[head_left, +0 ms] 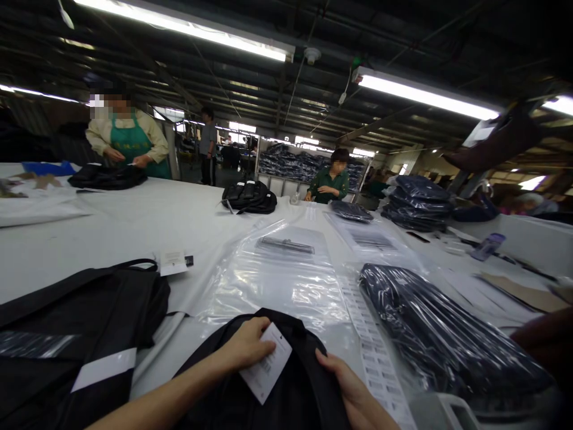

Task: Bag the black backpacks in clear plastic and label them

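Observation:
A black backpack (302, 388) lies in front of me on the table, at the bottom middle of the head view. My left hand (248, 343) is closed on a white hang tag (267, 367), pinching its upper edge over the bag. Small print on the tag is too blurred to read. With thumb and fingers, my right hand (344, 379) grips the right edge of the backpack, near its shoulder strap. Just beyond the bag's top lies a stack of clear plastic bags (277, 280).
At left lies another black backpack (102, 298) with a white tag (173, 263). A sheet of labels (373, 352) runs beside a plastic-wrapped dark bag (439, 322) at right. Wrapped bags (416, 203) are stacked farther back. Two co-workers (134, 137) (331, 179) stand across the white table (179, 209).

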